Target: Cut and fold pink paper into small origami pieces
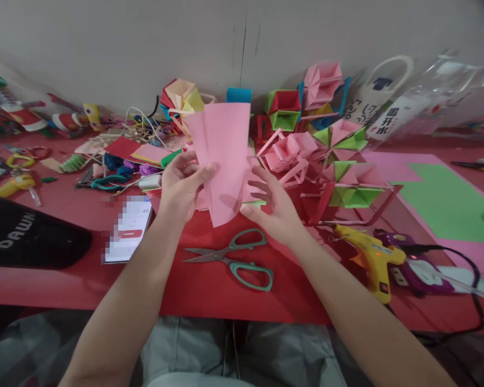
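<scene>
A pink sheet of paper (228, 156), bent lengthwise, is held upright above the red table. My left hand (185, 180) pinches its left edge between thumb and fingers. Beside the right edge, my right hand (272, 207) has its fingers spread and grips nothing; whether a fingertip touches the paper I cannot tell. Below the sheet, scissors (221, 255) with green handles lie with blades slightly apart. Folded pink paper shapes (290, 150) with strip frames stand just beyond my right hand.
A yellow glue gun (369, 258) with a black cable lies at the right, near green paper (447, 201) on pink sheets. At the left are a phone (129, 231) and a black tumbler (32, 234). Plastic bottles (423, 97) and paper shapes stand along the wall.
</scene>
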`<state>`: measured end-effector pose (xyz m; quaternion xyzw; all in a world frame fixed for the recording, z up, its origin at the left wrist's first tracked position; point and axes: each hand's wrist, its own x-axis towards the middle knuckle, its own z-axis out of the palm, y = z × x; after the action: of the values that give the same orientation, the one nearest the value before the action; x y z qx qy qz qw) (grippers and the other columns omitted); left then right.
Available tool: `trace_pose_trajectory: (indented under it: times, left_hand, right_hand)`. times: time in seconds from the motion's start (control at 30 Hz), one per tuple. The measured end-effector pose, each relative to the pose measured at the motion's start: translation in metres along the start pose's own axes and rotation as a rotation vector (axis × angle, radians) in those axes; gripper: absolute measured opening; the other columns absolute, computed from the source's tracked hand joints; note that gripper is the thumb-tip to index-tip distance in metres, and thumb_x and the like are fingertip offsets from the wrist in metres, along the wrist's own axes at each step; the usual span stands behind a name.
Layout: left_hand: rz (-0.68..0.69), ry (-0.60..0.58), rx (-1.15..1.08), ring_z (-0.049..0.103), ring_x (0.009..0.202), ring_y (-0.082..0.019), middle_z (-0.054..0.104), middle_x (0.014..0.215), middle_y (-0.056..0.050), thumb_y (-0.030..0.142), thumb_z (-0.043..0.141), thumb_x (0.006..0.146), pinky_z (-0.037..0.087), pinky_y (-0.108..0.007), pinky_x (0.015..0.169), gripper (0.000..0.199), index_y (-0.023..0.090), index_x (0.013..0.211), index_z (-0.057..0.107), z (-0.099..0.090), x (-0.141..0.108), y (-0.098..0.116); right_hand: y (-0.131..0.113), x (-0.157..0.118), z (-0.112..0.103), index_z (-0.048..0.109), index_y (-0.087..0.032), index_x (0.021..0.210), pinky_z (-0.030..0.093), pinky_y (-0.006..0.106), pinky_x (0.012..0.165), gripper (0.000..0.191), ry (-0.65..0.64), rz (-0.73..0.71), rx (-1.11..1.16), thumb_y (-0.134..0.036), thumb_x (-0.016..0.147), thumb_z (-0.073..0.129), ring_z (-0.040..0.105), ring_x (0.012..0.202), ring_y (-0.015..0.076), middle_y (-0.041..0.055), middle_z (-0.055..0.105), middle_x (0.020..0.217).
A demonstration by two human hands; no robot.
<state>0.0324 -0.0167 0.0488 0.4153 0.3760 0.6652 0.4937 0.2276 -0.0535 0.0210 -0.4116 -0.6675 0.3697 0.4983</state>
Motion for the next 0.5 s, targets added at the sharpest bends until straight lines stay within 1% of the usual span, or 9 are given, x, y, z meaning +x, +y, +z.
trace_pose_trajectory:
  times: [0.1, 0.17, 0.2, 0.27, 0.3, 0.33, 0.4, 0.47, 0.5]
  left_hand:
    - [-0.032, -0.096, 0.003, 0.066, 0.069, -0.015, 0.065, 0.07, 0.003, 0.033, 0.087, 0.066, 0.052, -0.026, 0.062, 0.029, 0.021, 0.081, 0.065, 0.008, -0.011, 0.0]
    - [-0.06, -0.153, 0.024, 0.064, 0.066, -0.015, 0.064, 0.067, 0.002, 0.041, 0.084, 0.069, 0.051, -0.026, 0.059, 0.029, 0.02, 0.073, 0.065, 0.013, -0.018, 0.0]
    - [-0.077, -0.188, 0.036, 0.064, 0.066, -0.015, 0.064, 0.068, 0.002, 0.044, 0.083, 0.07, 0.051, -0.027, 0.059, 0.03, 0.02, 0.072, 0.065, 0.014, -0.021, 0.0]
    - [-0.109, -0.25, 0.047, 0.064, 0.069, -0.016, 0.066, 0.071, 0.001, 0.047, 0.082, 0.069, 0.052, -0.028, 0.061, 0.033, 0.02, 0.072, 0.064, 0.014, -0.023, 0.0]
    - [-0.112, -0.263, 0.045, 0.065, 0.07, -0.016, 0.066, 0.072, 0.001, 0.047, 0.083, 0.069, 0.053, -0.028, 0.062, 0.033, 0.02, 0.073, 0.063, 0.012, -0.023, 0.001]
    - [-0.109, -0.261, 0.042, 0.065, 0.071, -0.017, 0.066, 0.073, 0.001, 0.047, 0.082, 0.07, 0.053, -0.028, 0.063, 0.033, 0.02, 0.074, 0.063, 0.01, -0.022, 0.003]
    - [-0.085, -0.219, 0.04, 0.066, 0.075, -0.018, 0.064, 0.075, 0.001, 0.047, 0.079, 0.074, 0.053, -0.029, 0.065, 0.032, 0.021, 0.076, 0.06, 0.004, -0.016, 0.008]
    - [-0.069, -0.166, 0.069, 0.068, 0.081, -0.02, 0.065, 0.078, -0.001, 0.046, 0.074, 0.08, 0.054, -0.03, 0.067, 0.03, 0.021, 0.08, 0.058, -0.006, -0.007, 0.014]
    - [-0.067, -0.141, 0.081, 0.068, 0.081, -0.02, 0.065, 0.078, -0.001, 0.044, 0.072, 0.082, 0.054, -0.03, 0.067, 0.027, 0.021, 0.081, 0.058, -0.013, -0.001, 0.017]
  right_hand:
    - [-0.006, -0.001, 0.004, 0.034, -0.036, 0.148, 0.043, 0.053, 0.11, 0.094, -0.06, -0.039, 0.071, -0.055, 0.069, 0.081, 0.042, 0.14, 0.0321, 0.0088, 0.035, 0.158]
    - [-0.011, -0.002, 0.008, 0.033, -0.037, 0.148, 0.046, 0.052, 0.109, 0.095, -0.091, -0.064, 0.15, -0.053, 0.068, 0.082, 0.044, 0.139, 0.0306, 0.0074, 0.038, 0.156]
    - [-0.014, -0.002, 0.01, 0.034, -0.037, 0.146, 0.048, 0.05, 0.107, 0.091, -0.089, -0.067, 0.191, -0.051, 0.07, 0.082, 0.048, 0.136, 0.0294, 0.0072, 0.042, 0.154]
    - [-0.018, -0.002, 0.012, 0.042, -0.035, 0.14, 0.053, 0.046, 0.102, 0.074, -0.057, -0.045, 0.249, -0.049, 0.076, 0.078, 0.057, 0.127, 0.0268, 0.0067, 0.056, 0.141]
    - [-0.019, -0.001, 0.013, 0.046, -0.033, 0.135, 0.055, 0.045, 0.099, 0.065, -0.041, -0.019, 0.256, -0.049, 0.079, 0.075, 0.061, 0.122, 0.026, 0.0062, 0.061, 0.135]
    - [-0.019, -0.001, 0.012, 0.05, -0.032, 0.131, 0.056, 0.045, 0.097, 0.058, -0.019, 0.009, 0.257, -0.049, 0.081, 0.073, 0.063, 0.117, 0.0256, 0.0058, 0.064, 0.13]
    - [-0.017, 0.002, 0.007, 0.056, -0.03, 0.124, 0.058, 0.046, 0.092, 0.048, 0.039, 0.07, 0.246, -0.052, 0.083, 0.069, 0.067, 0.11, 0.0264, 0.006, 0.068, 0.124]
    - [-0.014, 0.006, -0.001, 0.06, -0.027, 0.119, 0.06, 0.048, 0.085, 0.044, 0.12, 0.124, 0.243, -0.056, 0.086, 0.063, 0.069, 0.103, 0.0284, 0.0076, 0.071, 0.118]
    - [-0.012, 0.008, -0.006, 0.063, -0.024, 0.116, 0.06, 0.049, 0.081, 0.045, 0.151, 0.154, 0.236, -0.059, 0.088, 0.059, 0.07, 0.097, 0.0297, 0.0089, 0.073, 0.111]
